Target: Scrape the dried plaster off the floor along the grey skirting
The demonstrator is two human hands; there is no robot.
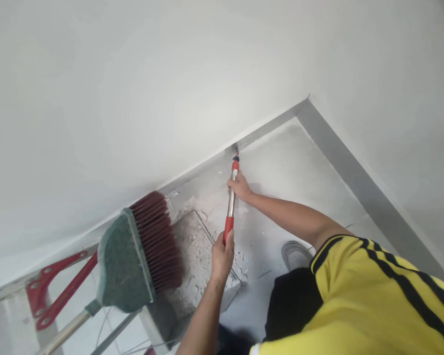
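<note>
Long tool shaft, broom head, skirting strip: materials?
Long tool shaft: likely bare metal, since it shines silver between red sleeves that look like plastic or rubber. Broom head: green matte block, probably plastic; dark red bristles look synthetic. Skirting strip: smooth grey band, either paint or tile.

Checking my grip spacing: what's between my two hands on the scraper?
In the head view, only the scraper's bare metal shaft spans left hand to right hand.
</note>
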